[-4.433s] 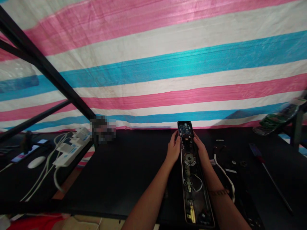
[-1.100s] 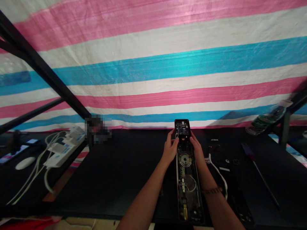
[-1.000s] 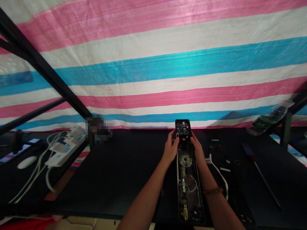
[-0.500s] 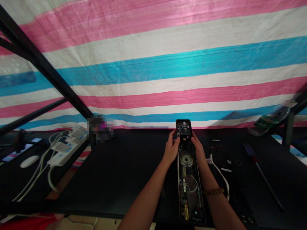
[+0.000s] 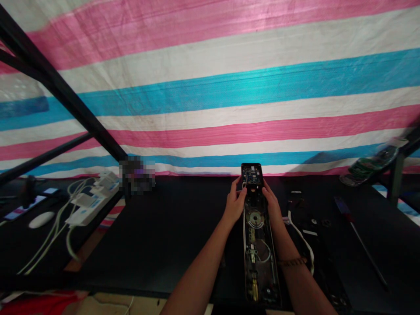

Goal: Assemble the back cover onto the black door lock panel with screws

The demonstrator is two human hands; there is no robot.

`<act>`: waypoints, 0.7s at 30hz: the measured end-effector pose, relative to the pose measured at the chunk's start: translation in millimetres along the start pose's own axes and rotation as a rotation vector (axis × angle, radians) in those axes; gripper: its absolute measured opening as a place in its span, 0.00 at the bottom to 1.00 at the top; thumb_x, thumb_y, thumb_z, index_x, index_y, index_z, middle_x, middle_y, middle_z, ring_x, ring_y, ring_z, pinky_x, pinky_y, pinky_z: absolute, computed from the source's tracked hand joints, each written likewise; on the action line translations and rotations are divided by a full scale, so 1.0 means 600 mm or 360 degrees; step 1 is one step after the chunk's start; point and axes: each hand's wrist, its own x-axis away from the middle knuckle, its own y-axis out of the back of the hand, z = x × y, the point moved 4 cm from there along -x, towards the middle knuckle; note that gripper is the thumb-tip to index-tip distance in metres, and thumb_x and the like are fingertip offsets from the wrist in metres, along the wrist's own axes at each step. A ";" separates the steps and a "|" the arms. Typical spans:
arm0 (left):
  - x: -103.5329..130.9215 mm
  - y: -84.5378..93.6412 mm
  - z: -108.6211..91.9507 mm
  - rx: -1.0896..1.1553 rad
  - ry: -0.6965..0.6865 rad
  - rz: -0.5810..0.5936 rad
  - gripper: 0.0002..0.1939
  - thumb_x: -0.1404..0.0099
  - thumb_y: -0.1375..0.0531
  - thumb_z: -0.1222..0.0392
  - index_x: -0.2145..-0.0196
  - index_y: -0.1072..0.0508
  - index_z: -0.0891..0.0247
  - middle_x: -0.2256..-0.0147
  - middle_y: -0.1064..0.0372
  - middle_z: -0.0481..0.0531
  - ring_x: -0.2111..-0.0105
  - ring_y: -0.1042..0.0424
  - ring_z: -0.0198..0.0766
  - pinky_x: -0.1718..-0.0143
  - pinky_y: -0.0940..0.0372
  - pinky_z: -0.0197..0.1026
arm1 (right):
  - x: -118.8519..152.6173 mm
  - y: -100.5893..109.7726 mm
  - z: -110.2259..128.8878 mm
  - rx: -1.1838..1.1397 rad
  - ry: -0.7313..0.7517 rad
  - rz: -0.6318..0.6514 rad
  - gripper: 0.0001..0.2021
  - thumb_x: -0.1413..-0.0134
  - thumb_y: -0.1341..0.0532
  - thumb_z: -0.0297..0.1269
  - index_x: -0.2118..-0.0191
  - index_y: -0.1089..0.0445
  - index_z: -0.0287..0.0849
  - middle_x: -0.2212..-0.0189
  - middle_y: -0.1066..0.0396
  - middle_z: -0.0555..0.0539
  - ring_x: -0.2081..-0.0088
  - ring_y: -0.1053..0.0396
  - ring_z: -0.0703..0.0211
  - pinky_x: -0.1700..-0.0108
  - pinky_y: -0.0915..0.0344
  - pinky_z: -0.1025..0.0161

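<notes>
An opened electronic door lock panel (image 5: 259, 271), long and narrow, lies lengthwise in front of me. At its far end shows a circuit board (image 5: 251, 175). Nearer to me are a round metal hub (image 5: 255, 218), a thin looped wire and a brass-coloured cylinder (image 5: 255, 289). My left hand (image 5: 234, 204) grips the panel's left edge just below the board, thumb on top beside a small white wire. On the opposite edge my right hand (image 5: 271, 204) is closed in the same way, its thumb near the board's lower corner.
On the black table (image 5: 170, 232), a white cable (image 5: 303, 236), small loose parts (image 5: 314, 222) and a long screwdriver (image 5: 364, 245) lie to the right. A plastic bottle (image 5: 370, 164) leans at the back right. Left are a power strip (image 5: 87, 212), a mouse (image 5: 41, 220) and a metal frame bar (image 5: 72, 103).
</notes>
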 end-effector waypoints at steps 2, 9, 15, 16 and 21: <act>0.000 0.000 -0.001 0.0005 -0.0002 0.0003 0.29 0.29 0.43 0.47 0.34 0.40 0.57 0.67 0.23 0.49 0.70 0.25 0.37 0.66 0.33 0.38 | -0.002 0.001 -0.002 -0.0009 0.0001 0.0003 0.35 0.53 0.29 0.52 0.39 0.29 0.49 0.46 0.23 0.47 0.44 0.26 0.42 0.40 0.32 0.46; 0.000 0.000 0.001 0.0018 -0.0038 0.0009 0.29 0.29 0.43 0.47 0.35 0.40 0.57 0.64 0.23 0.49 0.68 0.25 0.37 0.62 0.31 0.39 | -0.002 0.000 -0.003 -0.0047 -0.0004 0.0000 0.34 0.53 0.29 0.51 0.39 0.29 0.49 0.44 0.24 0.48 0.41 0.29 0.43 0.38 0.34 0.48; 0.000 -0.001 -0.003 0.0007 -0.0037 0.0004 0.28 0.29 0.43 0.47 0.35 0.39 0.56 0.63 0.22 0.50 0.67 0.24 0.38 0.62 0.31 0.40 | 0.003 -0.002 0.002 -0.0023 -0.0007 0.0007 0.34 0.51 0.30 0.51 0.37 0.30 0.50 0.45 0.24 0.48 0.42 0.27 0.43 0.39 0.33 0.47; 0.000 0.000 -0.004 0.0001 -0.0036 0.0001 0.29 0.29 0.43 0.47 0.35 0.39 0.56 0.64 0.22 0.50 0.68 0.24 0.38 0.62 0.31 0.40 | 0.003 -0.002 0.002 -0.0017 -0.0006 0.0012 0.34 0.51 0.30 0.51 0.37 0.30 0.50 0.45 0.24 0.48 0.42 0.28 0.43 0.39 0.33 0.47; 0.001 0.000 -0.006 -0.0011 -0.0026 -0.0018 0.29 0.30 0.43 0.48 0.35 0.39 0.57 0.65 0.22 0.50 0.68 0.24 0.38 0.63 0.31 0.40 | 0.001 -0.003 0.003 -0.0014 0.0001 0.0029 0.35 0.52 0.30 0.52 0.38 0.30 0.49 0.44 0.24 0.47 0.41 0.29 0.42 0.39 0.33 0.47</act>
